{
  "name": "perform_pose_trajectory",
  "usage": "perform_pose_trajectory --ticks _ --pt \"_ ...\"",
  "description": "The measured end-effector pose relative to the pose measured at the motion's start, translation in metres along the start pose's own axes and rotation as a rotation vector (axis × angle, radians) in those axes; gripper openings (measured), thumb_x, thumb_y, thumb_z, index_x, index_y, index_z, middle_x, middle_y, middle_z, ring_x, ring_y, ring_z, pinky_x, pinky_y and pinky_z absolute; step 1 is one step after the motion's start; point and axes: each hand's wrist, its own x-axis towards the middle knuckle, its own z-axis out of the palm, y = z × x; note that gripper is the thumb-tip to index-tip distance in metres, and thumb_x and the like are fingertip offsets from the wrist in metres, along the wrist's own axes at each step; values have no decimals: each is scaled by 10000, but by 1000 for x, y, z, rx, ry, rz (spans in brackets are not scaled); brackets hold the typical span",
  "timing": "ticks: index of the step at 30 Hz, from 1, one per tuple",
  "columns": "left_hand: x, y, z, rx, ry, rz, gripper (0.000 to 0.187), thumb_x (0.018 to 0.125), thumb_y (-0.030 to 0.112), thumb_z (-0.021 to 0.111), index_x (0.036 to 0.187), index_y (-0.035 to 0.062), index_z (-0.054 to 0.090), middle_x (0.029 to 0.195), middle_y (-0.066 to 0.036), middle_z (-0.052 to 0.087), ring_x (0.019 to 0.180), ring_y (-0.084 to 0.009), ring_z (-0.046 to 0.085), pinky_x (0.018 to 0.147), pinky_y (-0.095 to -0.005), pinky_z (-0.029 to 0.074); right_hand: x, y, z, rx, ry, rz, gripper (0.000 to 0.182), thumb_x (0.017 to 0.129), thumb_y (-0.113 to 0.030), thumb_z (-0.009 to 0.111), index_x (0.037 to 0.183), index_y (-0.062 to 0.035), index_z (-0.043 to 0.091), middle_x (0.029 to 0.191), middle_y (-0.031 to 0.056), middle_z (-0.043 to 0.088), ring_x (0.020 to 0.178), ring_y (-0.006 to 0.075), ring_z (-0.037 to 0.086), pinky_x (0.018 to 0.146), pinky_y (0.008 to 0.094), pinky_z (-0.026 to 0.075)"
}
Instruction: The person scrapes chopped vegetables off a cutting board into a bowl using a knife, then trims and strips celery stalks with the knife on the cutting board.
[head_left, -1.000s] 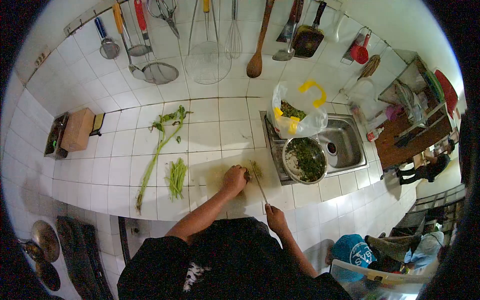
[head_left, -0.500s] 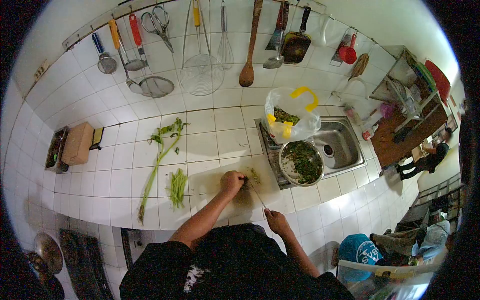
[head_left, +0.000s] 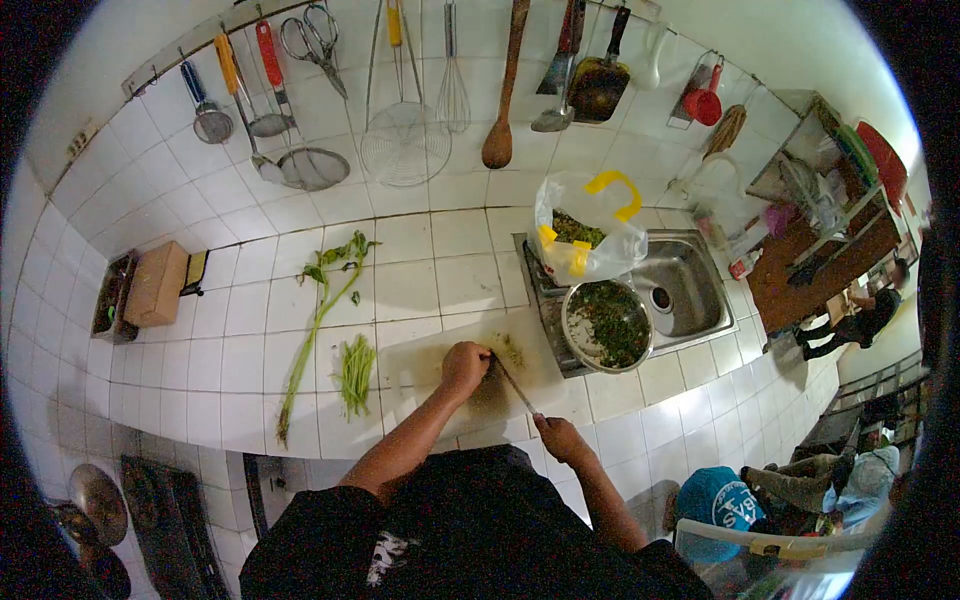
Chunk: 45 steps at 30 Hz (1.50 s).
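My right hand [head_left: 562, 440] is wrapped round the handle of a knife [head_left: 517, 387], whose blade slants up and left over a pale cutting board [head_left: 415, 372]. At the blade's tip, my left hand [head_left: 466, 368] is closed and pressed to the board; what its fingers hold is too small and hidden to name. Small chopped green bits [head_left: 510, 350] lie just beyond the blade. Left of the board are a pile of cut green stalks [head_left: 356, 375] and a long leafy stalk [head_left: 318, 325]. A steel bowl [head_left: 568, 345] holds chopped greens.
Behind the bowl stands a plastic bag [head_left: 625, 245] with yellow handles, beside a steel sink [head_left: 700, 290]. A brown box [head_left: 157, 285] is at the far left. Utensils such as a wooden spoon [head_left: 497, 147] hang on the wall. Another person [head_left: 870, 315] stands far right.
The knife and my right hand have shifted slightly, with the blade at a somewhat different angle. My left hand stays in nearly the same place. The whole view has moved a little.
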Motion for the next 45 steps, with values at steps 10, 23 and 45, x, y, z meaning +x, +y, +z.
perform_pose_trajectory --ticks 10,23,45 --pt "8 -7 4 -4 29 68 126 694 155 684 794 83 713 765 -149 667 729 -334 648 695 -436 519 18 -5 18 -145 165 -137 640 981 -479 277 780 28 613 808 278 626 807 480 589 752 548 465" --pt "-6 -2 2 10 190 59 104 691 145 687 763 77 720 793 -152 665 771 -344 625 720 -450 510 -3 -9 20 73 102 -38 661 963 -510 337 845 82 606 870 334 605 877 485 580 807 499 438" --pt "-5 3 -7 15 39 45 135 678 131 665 772 34 682 769 -175 647 779 -353 617 716 -466 507 2 -16 1 -102 84 -14 640 978 -479 283 870 47 630 917 318 611 937 481 566 838 543 435"
